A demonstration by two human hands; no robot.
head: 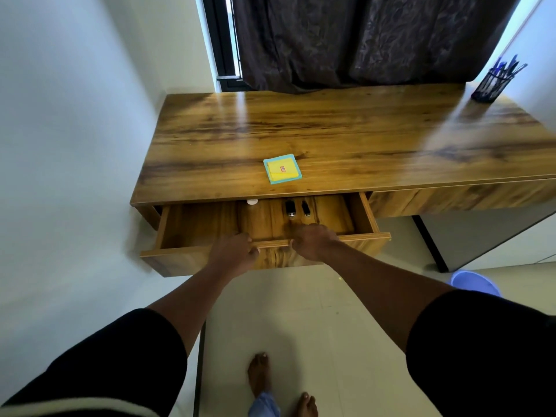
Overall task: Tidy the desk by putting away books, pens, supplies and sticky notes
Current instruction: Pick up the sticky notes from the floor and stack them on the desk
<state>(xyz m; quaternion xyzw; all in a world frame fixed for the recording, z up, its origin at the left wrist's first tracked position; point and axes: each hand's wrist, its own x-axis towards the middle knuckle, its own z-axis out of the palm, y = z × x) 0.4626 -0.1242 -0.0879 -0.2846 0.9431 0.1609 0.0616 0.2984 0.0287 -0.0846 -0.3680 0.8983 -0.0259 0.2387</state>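
**A:** Why are both hands on the front of the pulled-out wooden drawer (210, 224) at lower centre of the frame?

**B:** I'd judge they are there to slide it. The left hand (236, 252) has its fingers curled over the drawer's top front lip, gripping it. The right hand (313, 240) sits on the same lip just to the right; its fingers reach over the edge, so it seems to hold the lip too, though the fingertips are hidden inside. A hand on each side of the middle should keep a wide drawer running straight.

**A:** What's already in it?

**B:** At the back, under the edge of the glossy wood-grain desk (361, 136), a small white round cap (252, 201) and two dark cylindrical items (291, 208). I can't tell exactly what they are.

**A:** And what's left to tidy?

**B:** The square pad of yellow sticky notes on a light blue sheet (282, 169) lies flat on the desktop at frame centre, above and beyond the hands, well apart from both and roughly between them. Neither hand touches it.

**A:** Anything else?

**B:** The black mesh pen cup (490, 85) full of blue and dark pens stands at upper right, far from both hands.
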